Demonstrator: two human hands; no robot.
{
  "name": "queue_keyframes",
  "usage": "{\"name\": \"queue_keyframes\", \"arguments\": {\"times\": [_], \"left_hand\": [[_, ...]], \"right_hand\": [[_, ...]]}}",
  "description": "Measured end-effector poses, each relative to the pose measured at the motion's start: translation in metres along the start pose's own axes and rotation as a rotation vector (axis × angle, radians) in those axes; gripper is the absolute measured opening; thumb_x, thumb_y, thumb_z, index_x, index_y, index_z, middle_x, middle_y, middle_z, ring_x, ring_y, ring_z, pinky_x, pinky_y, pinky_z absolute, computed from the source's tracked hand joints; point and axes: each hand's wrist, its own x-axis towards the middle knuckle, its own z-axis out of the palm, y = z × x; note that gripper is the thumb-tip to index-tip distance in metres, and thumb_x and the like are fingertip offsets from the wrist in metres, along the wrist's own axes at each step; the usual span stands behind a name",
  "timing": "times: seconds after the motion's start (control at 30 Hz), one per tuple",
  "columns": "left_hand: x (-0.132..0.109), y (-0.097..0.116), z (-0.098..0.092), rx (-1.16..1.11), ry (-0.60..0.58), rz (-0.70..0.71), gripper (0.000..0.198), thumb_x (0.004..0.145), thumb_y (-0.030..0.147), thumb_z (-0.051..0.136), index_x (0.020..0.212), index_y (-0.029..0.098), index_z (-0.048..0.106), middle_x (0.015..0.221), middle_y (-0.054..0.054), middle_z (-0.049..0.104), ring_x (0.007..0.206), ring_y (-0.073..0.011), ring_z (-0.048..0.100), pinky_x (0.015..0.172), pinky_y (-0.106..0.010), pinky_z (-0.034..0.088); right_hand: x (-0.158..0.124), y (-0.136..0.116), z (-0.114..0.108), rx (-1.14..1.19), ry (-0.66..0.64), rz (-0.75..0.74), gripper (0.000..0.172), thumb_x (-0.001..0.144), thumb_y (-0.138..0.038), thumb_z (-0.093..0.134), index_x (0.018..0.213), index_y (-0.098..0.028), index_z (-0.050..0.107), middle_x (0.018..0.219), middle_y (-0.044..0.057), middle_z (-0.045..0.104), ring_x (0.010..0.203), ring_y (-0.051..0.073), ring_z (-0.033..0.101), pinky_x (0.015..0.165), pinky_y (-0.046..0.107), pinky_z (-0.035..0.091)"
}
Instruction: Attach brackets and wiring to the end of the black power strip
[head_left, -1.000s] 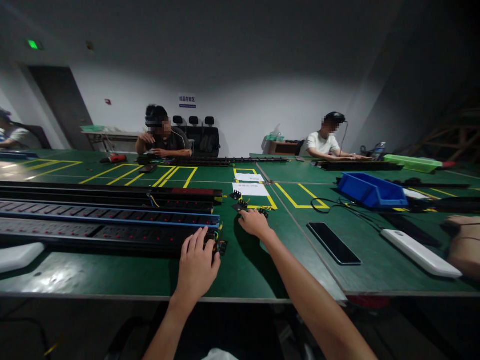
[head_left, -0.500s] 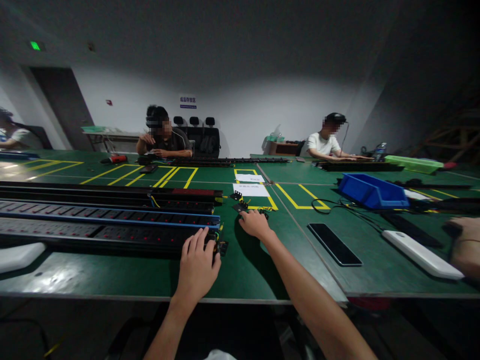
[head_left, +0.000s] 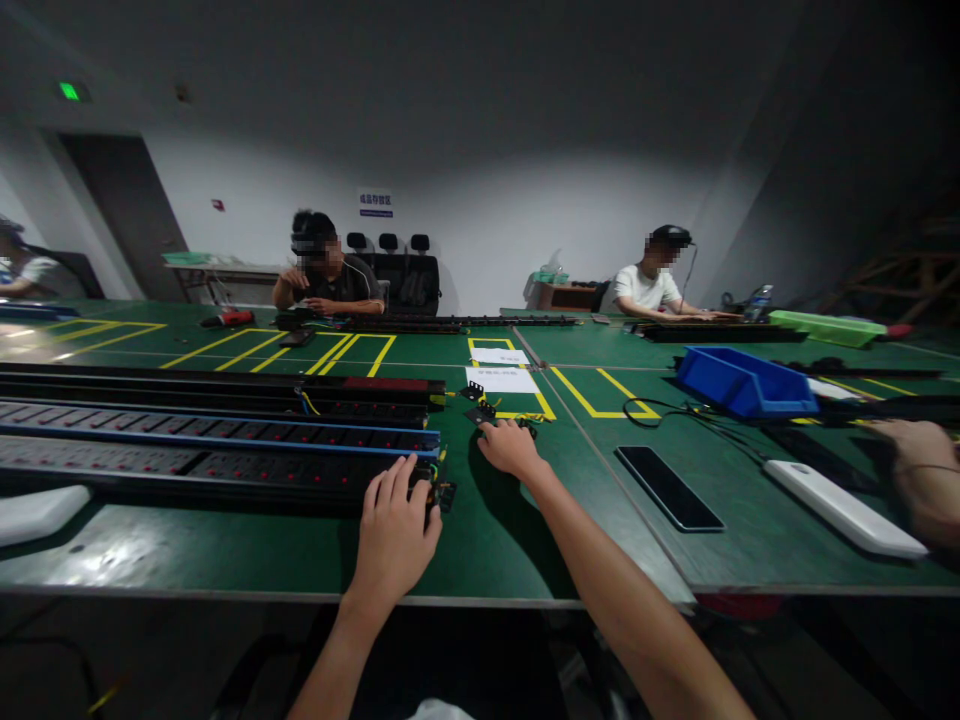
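My left hand [head_left: 396,525] lies over the right end of the nearest black power strip [head_left: 277,468], fingers bent across its top and thumb at the near side. Loose wires and a small black end piece [head_left: 446,495] stick out beside those fingers. Farther forward, my right hand [head_left: 511,447] is closed, palm down, at a group of small black brackets [head_left: 480,411] with yellow-green wires. What its fingertips pinch is hidden beneath the hand. Behind the nearest strip runs another strip with a blue edge [head_left: 360,440].
To the right lie a phone [head_left: 670,488], a white power bank [head_left: 844,508] with a cable, and a blue bin [head_left: 742,383]. Paper sheets [head_left: 501,380] lie ahead. Another person's hand [head_left: 926,470] is at the right edge; people sit across the green table [head_left: 525,560].
My two hands and the strips have kept their places. At the right edge, the other person's hand has moved slightly left and farther forward over the table.
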Motion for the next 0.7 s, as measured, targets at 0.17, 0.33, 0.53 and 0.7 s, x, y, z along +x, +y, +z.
{"name": "queue_keyframes", "arguments": {"times": [0.17, 0.33, 0.53, 0.7], "left_hand": [[-0.0002, -0.0002, 0.0001, -0.007, 0.011, 0.001, 0.021, 0.09, 0.026, 0.054, 0.104, 0.02, 0.069, 0.146, -0.014, 0.055, 0.137, -0.0328, 0.047, 0.113, -0.054, 0.039], [-0.0002, -0.0003, 0.0002, -0.005, 0.009, -0.001, 0.021, 0.09, 0.026, 0.053, 0.103, 0.02, 0.069, 0.146, -0.014, 0.055, 0.137, -0.0324, 0.047, 0.113, -0.054, 0.038], [0.0002, -0.0001, 0.0003, -0.01, 0.011, -0.004, 0.02, 0.089, 0.026, 0.055, 0.103, 0.02, 0.069, 0.146, -0.014, 0.055, 0.137, -0.0331, 0.048, 0.113, -0.055, 0.039], [0.0002, -0.001, 0.0012, -0.01, 0.018, 0.003, 0.021, 0.09, 0.026, 0.054, 0.103, 0.02, 0.069, 0.146, -0.014, 0.055, 0.136, -0.0331, 0.048, 0.112, -0.055, 0.039]], "right_hand": [[0.0001, 0.0001, -0.0003, 0.0, -0.002, -0.007, 0.042, 0.099, -0.036, 0.04, 0.132, -0.021, 0.061, 0.125, 0.017, 0.064, 0.118, 0.033, 0.057, 0.092, 0.047, 0.047], [0.0005, 0.0001, -0.0009, 0.001, -0.012, 0.0, 0.041, 0.099, -0.036, 0.04, 0.132, -0.021, 0.061, 0.125, 0.017, 0.064, 0.118, 0.032, 0.057, 0.092, 0.046, 0.047], [0.0004, -0.0004, 0.0011, -0.004, 0.011, -0.004, 0.041, 0.098, -0.035, 0.041, 0.131, -0.021, 0.062, 0.122, 0.017, 0.066, 0.118, 0.033, 0.058, 0.091, 0.046, 0.047], [0.0001, -0.0018, -0.0058, 0.031, 0.007, 0.019, 0.037, 0.097, -0.033, 0.045, 0.125, -0.021, 0.064, 0.123, 0.015, 0.065, 0.117, 0.031, 0.058, 0.093, 0.043, 0.045]]}}
